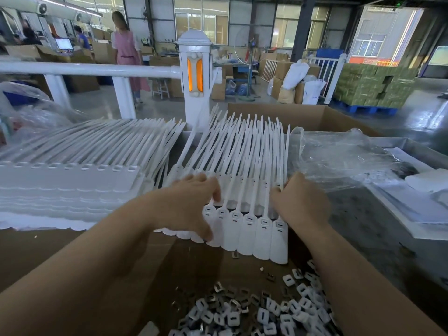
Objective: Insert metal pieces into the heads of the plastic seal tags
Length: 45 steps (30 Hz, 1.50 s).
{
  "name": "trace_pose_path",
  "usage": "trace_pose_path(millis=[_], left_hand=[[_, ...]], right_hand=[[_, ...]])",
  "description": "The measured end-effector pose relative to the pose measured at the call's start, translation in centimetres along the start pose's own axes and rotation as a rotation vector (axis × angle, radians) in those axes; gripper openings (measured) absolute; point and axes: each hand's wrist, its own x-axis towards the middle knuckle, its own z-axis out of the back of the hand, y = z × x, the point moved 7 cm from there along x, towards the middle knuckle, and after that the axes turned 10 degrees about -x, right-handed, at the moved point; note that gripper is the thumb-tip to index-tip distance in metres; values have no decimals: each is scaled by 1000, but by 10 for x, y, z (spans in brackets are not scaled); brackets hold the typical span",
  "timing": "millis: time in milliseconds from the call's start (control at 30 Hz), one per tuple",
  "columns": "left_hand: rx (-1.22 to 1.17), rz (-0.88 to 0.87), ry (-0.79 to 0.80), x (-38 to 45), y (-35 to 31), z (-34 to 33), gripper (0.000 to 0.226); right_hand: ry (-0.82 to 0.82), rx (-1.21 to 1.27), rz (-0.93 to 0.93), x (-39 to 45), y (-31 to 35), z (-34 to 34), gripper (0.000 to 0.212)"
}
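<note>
Left hand (191, 202) gripping, fingers curled, the 9 o'clock end of the fanned seal tags (247, 229) at the table's (363, 214) centre; right hand (299, 202) pinching the 3 o'clock strap. Risk of the row buckling or overlapping if squeezed unevenly (heads out of line). Metal pieces (254, 309) heaped at 6 o'clock, none picked up.

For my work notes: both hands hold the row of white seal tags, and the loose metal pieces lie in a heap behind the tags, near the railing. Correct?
Not quite. The head view shows both hands, left hand and right hand, on the seal tags, but the metal pieces lie in front, nearer the person.
</note>
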Motion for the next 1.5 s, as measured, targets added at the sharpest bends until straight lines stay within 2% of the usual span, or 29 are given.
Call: trace_pose_path(millis=[133,333,433,533,700,900,1033,1267,1400,1500], left_hand=[[114,155,66,-11,36,1,87],[82,169,65,-7,46,2,92],[37,123,32,-8,44,7,88],[28,72,-74,-8,39,17,85],[34,35,-292,-5,28,30,57],[46,46,-388,-8,25,38,44],[28,82,-422,-4,24,35,35],[54,124,-461,8,28,30,31],[-28,160,-398,16,35,27,28],[-39,174,-319,24,38,25,23]], right_hand=[[-56,61,-2,0,1,3,21],[-307,282,70,-4,6,23,14],[-404,356,62,-5,1,31,16],[-442,450,48,-2,-6,31,17],[-460,677,59,2,-12,29,19],[-564,797,97,1,-16,37,14],[-495,812,65,6,-16,31,19],[-301,919,-19,14,-19,15,14],[-55,929,-29,18,-10,-5,38],[46,848,-11,17,-7,-14,52]])
